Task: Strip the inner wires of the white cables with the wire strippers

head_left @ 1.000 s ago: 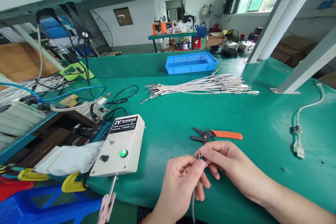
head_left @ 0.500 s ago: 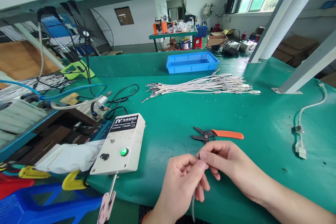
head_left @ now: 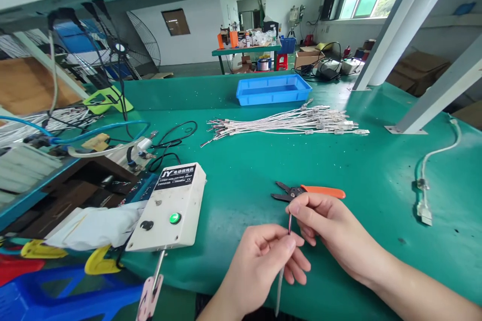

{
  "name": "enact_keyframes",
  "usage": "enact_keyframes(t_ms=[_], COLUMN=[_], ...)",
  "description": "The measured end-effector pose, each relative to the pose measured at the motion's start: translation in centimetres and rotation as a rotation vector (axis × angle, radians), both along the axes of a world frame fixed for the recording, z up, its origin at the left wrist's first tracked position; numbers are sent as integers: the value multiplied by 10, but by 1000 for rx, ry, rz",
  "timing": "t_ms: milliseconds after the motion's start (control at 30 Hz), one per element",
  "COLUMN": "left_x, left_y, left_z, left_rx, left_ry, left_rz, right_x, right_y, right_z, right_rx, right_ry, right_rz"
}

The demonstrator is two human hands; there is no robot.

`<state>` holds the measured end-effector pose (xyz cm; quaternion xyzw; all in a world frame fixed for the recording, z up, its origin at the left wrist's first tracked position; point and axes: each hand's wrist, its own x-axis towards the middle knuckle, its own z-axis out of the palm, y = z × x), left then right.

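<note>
My left hand (head_left: 269, 261) pinches a pale grey cable (head_left: 279, 291) between thumb and forefinger, its lower length hanging toward the table's front edge. From the top of that pinch the thin dark and reddish inner wires (head_left: 289, 223) run up to my right hand (head_left: 320, 218), whose thumb and forefinger grip their tips. Just beyond the right hand lie wire strippers (head_left: 324, 191) with one orange handle showing and black jaws pointing left; the other handle is hidden. A bundle of white USB cables (head_left: 278, 123) lies farther back, bare wire ends to the left and plugs to the right.
At left stands a white box machine (head_left: 169, 205) with a lit green button and a rod toward me. A blue tray (head_left: 273, 91) sits at the back. One USB cable (head_left: 424, 185) lies at right, near metal posts (head_left: 433, 95). A blue stool (head_left: 68, 291) is lower left.
My right hand has moved up and away from my left, and a stretch of inner wires now shows between them. The view has shifted slightly.
</note>
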<state>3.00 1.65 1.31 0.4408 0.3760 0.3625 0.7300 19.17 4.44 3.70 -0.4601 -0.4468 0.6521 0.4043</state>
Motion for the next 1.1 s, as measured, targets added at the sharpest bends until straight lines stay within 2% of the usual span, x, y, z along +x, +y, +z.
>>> enact_keyframes(t_ms=[133, 300, 667, 867, 1100], left_x=[-1, 2, -2, 0, 6], left_y=[1, 0, -2, 0, 1], left_z=[1, 3, -2, -2, 3], left_rx=[-18, -8, -25, -22, -33], left_ry=[63, 132, 34, 14, 130], left_rz=[-26, 35, 28, 98, 185], right_x=[2, 2, 1, -2, -3], right_y=[-1, -1, -2, -2, -4], right_z=[1, 1, 3, 4, 2], right_rx=[-74, -162, -45, -73, -12], right_ry=[93, 193, 106, 42, 8], right_rz=[36, 67, 30, 193, 198])
